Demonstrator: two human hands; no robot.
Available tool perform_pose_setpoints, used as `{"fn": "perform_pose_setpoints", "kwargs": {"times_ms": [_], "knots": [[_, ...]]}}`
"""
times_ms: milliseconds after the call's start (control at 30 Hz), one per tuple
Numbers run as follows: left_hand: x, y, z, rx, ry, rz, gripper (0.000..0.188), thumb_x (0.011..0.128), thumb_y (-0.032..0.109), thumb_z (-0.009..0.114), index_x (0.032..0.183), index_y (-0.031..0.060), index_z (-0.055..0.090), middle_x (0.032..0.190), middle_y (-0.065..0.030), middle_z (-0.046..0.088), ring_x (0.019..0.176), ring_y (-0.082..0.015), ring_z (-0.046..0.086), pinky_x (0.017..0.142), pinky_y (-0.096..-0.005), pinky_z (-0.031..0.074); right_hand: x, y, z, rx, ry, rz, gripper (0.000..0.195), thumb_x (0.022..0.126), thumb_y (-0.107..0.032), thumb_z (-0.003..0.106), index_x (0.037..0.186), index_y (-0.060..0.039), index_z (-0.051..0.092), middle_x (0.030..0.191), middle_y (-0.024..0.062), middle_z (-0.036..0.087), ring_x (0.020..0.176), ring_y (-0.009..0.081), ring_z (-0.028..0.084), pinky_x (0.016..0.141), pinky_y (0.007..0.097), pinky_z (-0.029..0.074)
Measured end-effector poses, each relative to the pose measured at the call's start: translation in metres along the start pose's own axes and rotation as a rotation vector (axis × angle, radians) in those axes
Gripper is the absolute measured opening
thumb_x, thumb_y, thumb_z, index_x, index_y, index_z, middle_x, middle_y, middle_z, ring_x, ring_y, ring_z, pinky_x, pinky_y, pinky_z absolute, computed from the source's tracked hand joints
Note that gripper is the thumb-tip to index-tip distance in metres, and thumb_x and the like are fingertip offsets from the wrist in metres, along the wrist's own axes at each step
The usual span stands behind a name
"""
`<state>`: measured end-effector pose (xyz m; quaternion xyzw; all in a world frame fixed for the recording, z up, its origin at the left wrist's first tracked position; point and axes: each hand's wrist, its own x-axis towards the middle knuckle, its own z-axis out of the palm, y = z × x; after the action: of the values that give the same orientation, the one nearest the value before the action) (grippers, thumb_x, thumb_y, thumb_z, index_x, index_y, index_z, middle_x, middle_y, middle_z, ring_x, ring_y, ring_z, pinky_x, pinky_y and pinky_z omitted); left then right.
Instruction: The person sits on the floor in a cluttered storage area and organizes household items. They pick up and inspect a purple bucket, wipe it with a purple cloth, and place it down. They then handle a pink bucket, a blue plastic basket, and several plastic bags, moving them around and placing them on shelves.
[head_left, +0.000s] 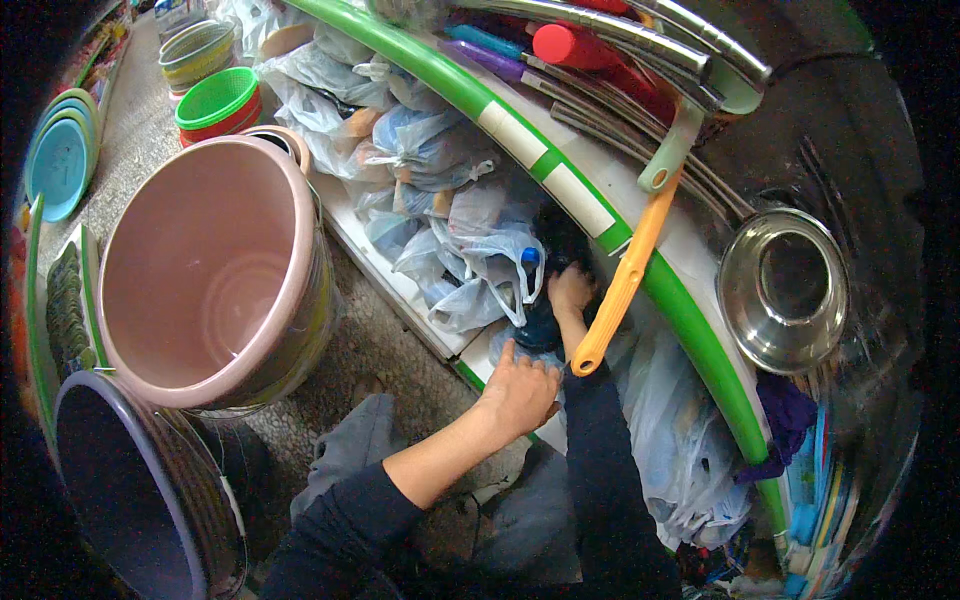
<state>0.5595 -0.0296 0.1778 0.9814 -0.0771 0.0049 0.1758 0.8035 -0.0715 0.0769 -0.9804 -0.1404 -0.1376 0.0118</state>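
Observation:
My left hand (519, 396) is at the front edge of the low white shelf (459, 339). Its index finger points forward, and its fingertips meet a pale plastic bag beside a dark, shiny bundle (537, 328). My right hand (573, 291) reaches deeper under the upper shelf, near that bundle; whether it grips anything is hidden in shadow. Left of the right hand sits a white plastic carrier bag (480, 259) with its handles up and a blue cap (529, 255) showing. Behind it are piled several knotted plastic bags (420, 146) with contents I cannot make out.
A green shelf edge (682, 300) curves above my right arm, with an orange handle (622, 289) hanging over it. A stainless-steel bowl (731, 300) lies on the upper shelf. On my left stand a large pink bucket (202, 247), a dark bucket (127, 487) and green plastic baskets (217, 97).

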Motion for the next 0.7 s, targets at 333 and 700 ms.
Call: {"fn": "perform_pose_setpoints", "kwargs": {"times_ms": [333, 700], "knots": [[-0.005, -0.031, -0.006, -0.072, 0.245, -0.130, 0.049, 0.079, 0.039, 0.061, 0.113, 0.0048, 0.054, 0.101, -0.0140, 0.061, 0.103, -0.0291, 0.056, 0.097, -0.0517, 0.034, -0.097, 0.080, -0.103, 0.482, 0.088, 0.133, 0.033, 0.078, -0.027, 0.067, 0.080, 0.0049, 0.059, 0.072, 0.0260, 0.060, 0.070, 0.0394, 0.060, 0.066, 0.0434, 0.045], [-0.049, -0.034, -0.006, -0.376, 0.122, -0.218, 0.088, 0.074, 0.057, 0.062, 0.134, -0.0020, 0.033, 0.125, -0.0267, 0.047, 0.117, -0.0404, 0.045, 0.099, -0.0477, 0.035, -0.236, 0.124, -0.168, 1.632, -0.413, 0.337, 0.025, 0.075, 0.000, 0.067, 0.099, 0.0017, 0.062, 0.094, 0.0078, 0.065, 0.082, 0.0151, 0.061, 0.076, 0.0276, 0.047]]}}
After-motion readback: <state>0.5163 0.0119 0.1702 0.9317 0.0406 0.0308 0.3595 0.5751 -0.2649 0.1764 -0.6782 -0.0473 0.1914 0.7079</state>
